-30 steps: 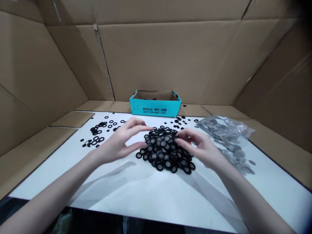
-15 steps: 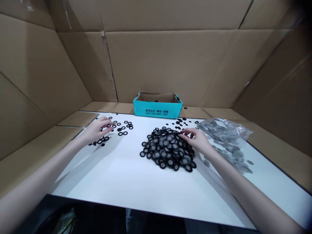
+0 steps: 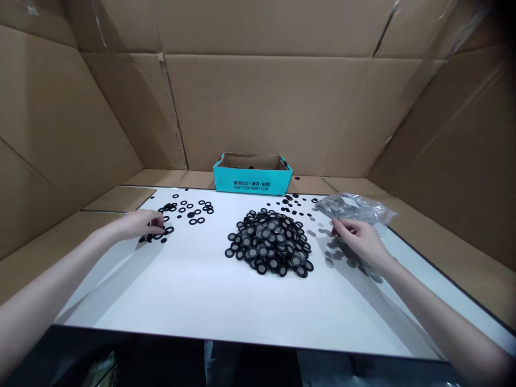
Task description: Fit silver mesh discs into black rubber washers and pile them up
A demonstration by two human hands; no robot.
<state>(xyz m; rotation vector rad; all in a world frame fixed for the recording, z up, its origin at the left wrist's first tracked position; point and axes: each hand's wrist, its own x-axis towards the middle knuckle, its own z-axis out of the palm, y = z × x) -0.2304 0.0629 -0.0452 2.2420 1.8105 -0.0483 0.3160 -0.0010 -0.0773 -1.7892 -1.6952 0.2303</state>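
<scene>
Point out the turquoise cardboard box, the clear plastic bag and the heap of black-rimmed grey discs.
Turquoise cardboard box [image 3: 252, 181]: head view, front wall.
Clear plastic bag [image 3: 358, 207]: head view, near its middle.
Heap of black-rimmed grey discs [image 3: 269, 242]: head view, middle of the pile.

White tabletop here is boxed in by tall brown cardboard: a back wall along the far side with a scuffed vertical seam toward its left end, plus a creased left wall and right wall. Over at the far edge, roughly in the middle, there's a topless teal cardboard box with "CAN'T STOP WON'T STOP" under some Chinese characters on its front. Down past the near edge, on the left, something yellowish-green sits in the dark, too dim to make out.
</scene>
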